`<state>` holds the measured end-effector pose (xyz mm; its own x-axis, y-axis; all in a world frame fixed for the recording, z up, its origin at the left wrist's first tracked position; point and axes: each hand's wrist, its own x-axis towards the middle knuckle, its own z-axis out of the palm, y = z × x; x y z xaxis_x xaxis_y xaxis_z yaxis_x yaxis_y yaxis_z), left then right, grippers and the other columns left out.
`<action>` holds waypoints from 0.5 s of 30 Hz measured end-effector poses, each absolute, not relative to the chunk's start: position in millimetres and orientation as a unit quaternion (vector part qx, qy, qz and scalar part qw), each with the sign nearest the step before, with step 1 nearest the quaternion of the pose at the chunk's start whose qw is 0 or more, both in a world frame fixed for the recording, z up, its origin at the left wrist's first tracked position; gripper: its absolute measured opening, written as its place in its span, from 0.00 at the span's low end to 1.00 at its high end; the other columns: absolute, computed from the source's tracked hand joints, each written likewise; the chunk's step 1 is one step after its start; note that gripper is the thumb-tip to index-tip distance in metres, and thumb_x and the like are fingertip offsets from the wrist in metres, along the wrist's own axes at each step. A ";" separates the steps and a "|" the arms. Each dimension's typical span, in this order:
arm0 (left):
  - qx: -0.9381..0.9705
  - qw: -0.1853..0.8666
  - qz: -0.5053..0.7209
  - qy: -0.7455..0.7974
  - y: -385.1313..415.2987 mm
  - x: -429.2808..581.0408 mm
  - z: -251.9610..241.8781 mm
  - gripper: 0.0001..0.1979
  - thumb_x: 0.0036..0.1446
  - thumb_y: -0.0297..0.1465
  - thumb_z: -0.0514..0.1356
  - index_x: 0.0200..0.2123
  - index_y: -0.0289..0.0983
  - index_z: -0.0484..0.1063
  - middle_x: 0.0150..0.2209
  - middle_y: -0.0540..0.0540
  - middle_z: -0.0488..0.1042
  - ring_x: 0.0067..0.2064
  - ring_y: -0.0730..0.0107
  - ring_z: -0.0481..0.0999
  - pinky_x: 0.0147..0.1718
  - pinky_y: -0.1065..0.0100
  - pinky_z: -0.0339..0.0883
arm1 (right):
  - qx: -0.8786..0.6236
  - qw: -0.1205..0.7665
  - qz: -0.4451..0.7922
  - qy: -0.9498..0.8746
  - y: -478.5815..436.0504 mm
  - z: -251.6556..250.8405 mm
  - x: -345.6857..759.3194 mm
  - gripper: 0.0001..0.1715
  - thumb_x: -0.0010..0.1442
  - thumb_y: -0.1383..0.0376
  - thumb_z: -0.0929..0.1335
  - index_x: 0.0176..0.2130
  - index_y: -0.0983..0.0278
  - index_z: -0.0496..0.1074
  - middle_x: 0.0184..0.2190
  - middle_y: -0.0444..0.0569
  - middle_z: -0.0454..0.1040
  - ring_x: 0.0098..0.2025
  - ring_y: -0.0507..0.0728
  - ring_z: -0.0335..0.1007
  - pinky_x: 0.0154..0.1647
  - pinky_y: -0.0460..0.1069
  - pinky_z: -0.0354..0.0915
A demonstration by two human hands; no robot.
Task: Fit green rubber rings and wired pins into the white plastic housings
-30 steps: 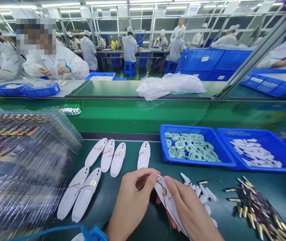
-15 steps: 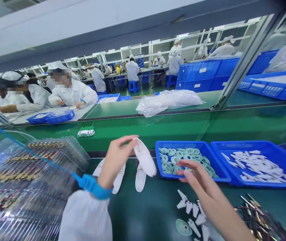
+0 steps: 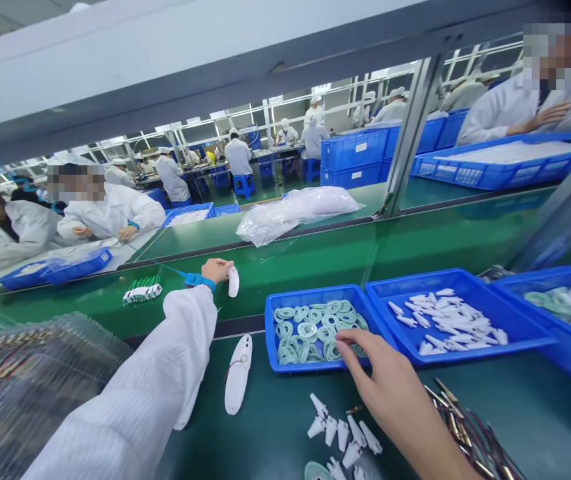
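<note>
My left hand [image 3: 218, 269], with a blue wrist strap, reaches out over the green belt and grips a small white oval plastic shell [image 3: 234, 282] by its upper edge. My right hand [image 3: 380, 367] is at the front right corner of a blue tray [image 3: 285, 367] of pale green rings [image 3: 307, 331]. Its fingers are half bent, thumb and forefinger apart, and nothing shows between them. On the dark green bench lies another white shell [image 3: 238, 377] with a thin wire on it. A further white shell [image 3: 191, 400] is partly hidden by my left sleeve.
Small white clip-like parts [image 3: 344, 432] and wired metal pieces [image 3: 465, 427] lie near my right arm. A second blue tray [image 3: 395, 340] holds white tapered parts. Stacked clear plastic trays [image 3: 40, 387] stand at left. A bagged bundle [image 3: 300, 210] lies beyond the belt; co-workers sit behind.
My left hand has carried the white shell forward from the bench to over the belt. My right hand has come nearer the ring tray's front corner. The view has turned right.
</note>
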<state>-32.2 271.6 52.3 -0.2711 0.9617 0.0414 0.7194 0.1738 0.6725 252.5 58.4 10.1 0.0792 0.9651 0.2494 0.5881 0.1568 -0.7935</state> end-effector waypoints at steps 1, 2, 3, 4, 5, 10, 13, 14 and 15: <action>0.569 0.216 0.279 0.743 274.6 -31.9 51.5 0.16 0.66 0.35 0.62 0.55 0.36 0.72 0.53 0.42 0.76 0.47 0.58 0.79 0.44 0.54 0.77 | -0.602 0.411 0.228 -0.645 59.1 9.2 252.7 0.16 0.66 0.57 0.62 0.39 0.60 0.77 0.41 0.55 0.82 0.46 0.68 0.76 0.48 0.64 0.69; 0.570 0.227 0.258 0.747 276.6 -32.2 51.9 0.16 0.66 0.35 0.62 0.55 0.36 0.72 0.53 0.42 0.76 0.47 0.58 0.79 0.44 0.54 0.77 | -0.597 0.410 0.228 -0.651 59.7 8.7 252.9 0.15 0.65 0.58 0.63 0.38 0.60 0.78 0.40 0.55 0.82 0.45 0.68 0.76 0.48 0.64 0.69; 0.573 0.232 0.239 0.749 277.4 -32.9 53.6 0.17 0.66 0.35 0.62 0.55 0.36 0.72 0.53 0.41 0.75 0.48 0.58 0.79 0.44 0.53 0.77 | -0.593 0.410 0.228 -0.655 60.1 8.8 253.0 0.15 0.65 0.58 0.64 0.37 0.60 0.78 0.39 0.54 0.82 0.45 0.68 0.77 0.48 0.63 0.69; 0.578 0.231 0.225 0.750 276.5 -33.9 56.5 0.17 0.66 0.35 0.62 0.55 0.37 0.71 0.54 0.41 0.75 0.48 0.58 0.79 0.45 0.53 0.77 | -0.590 0.411 0.228 -0.656 60.4 9.4 253.5 0.15 0.65 0.59 0.64 0.38 0.60 0.78 0.40 0.54 0.82 0.44 0.67 0.77 0.48 0.63 0.70; 0.586 0.225 0.214 0.749 273.7 -35.2 60.5 0.17 0.66 0.35 0.62 0.55 0.37 0.71 0.54 0.41 0.75 0.49 0.58 0.79 0.45 0.52 0.76 | -0.590 0.414 0.227 -0.655 60.5 10.8 254.4 0.15 0.66 0.59 0.63 0.38 0.60 0.79 0.40 0.54 0.82 0.45 0.67 0.77 0.49 0.62 0.70; 0.653 0.184 0.151 0.719 222.3 -37.8 82.5 0.15 0.66 0.36 0.62 0.53 0.37 0.73 0.55 0.42 0.75 0.51 0.56 0.78 0.49 0.51 0.74 | -0.612 0.425 0.213 -0.631 58.5 28.9 268.4 0.18 0.66 0.56 0.62 0.41 0.61 0.78 0.42 0.54 0.82 0.45 0.66 0.78 0.47 0.59 0.71; 0.693 0.185 0.083 0.692 169.0 -31.5 79.9 0.14 0.66 0.36 0.63 0.52 0.37 0.74 0.52 0.42 0.77 0.49 0.58 0.79 0.49 0.51 0.74 | -0.614 0.405 0.218 -0.641 51.7 44.8 273.9 0.18 0.67 0.56 0.62 0.41 0.60 0.78 0.38 0.52 0.82 0.37 0.63 0.79 0.40 0.56 0.72; 0.702 0.181 0.066 0.686 151.6 -27.9 75.7 0.15 0.65 0.36 0.63 0.53 0.38 0.74 0.53 0.42 0.77 0.50 0.57 0.78 0.50 0.50 0.73 | -0.606 0.388 0.227 -0.656 47.7 49.0 272.4 0.17 0.67 0.58 0.62 0.40 0.60 0.78 0.36 0.50 0.82 0.34 0.61 0.78 0.37 0.54 0.72; 0.709 0.177 0.053 0.681 135.8 -23.8 70.6 0.16 0.65 0.36 0.63 0.55 0.38 0.73 0.54 0.42 0.76 0.52 0.56 0.78 0.51 0.49 0.72 | -0.593 0.365 0.239 -0.676 42.6 51.7 268.9 0.14 0.66 0.59 0.63 0.39 0.59 0.78 0.33 0.48 0.82 0.31 0.60 0.77 0.35 0.53 0.71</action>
<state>-23.8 135.8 70.6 0.0667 0.9839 -0.1660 0.9467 -0.0098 0.3220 268.9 42.6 51.7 -0.0289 0.9770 0.2113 0.6281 0.1822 -0.7565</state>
